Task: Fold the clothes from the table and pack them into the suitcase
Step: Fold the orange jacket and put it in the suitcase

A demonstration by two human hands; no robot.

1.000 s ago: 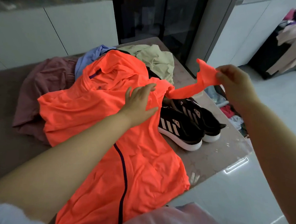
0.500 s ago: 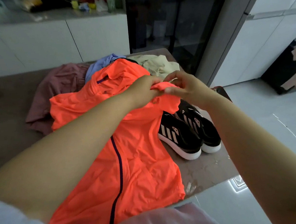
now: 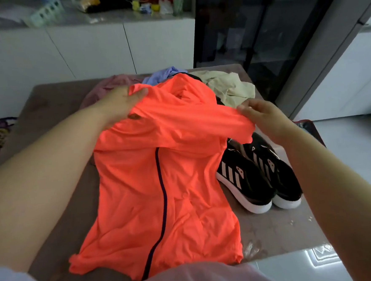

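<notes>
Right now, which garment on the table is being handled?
The orange jacket: left hand grips its top, right hand its sleeve; pink garment, blue garment, beige garment lie behind.

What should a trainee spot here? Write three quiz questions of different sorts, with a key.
1. True or false: the orange jacket lies on the table.
2. What stands at the jacket's right edge? A) black sneakers B) a bowl C) a book
3. Fill in: the ___ hand grips the jacket nearest the sneakers.
Key: 1 true; 2 A; 3 right. The right hand pinches fabric there, and the left hand grips it on the far side.
</notes>
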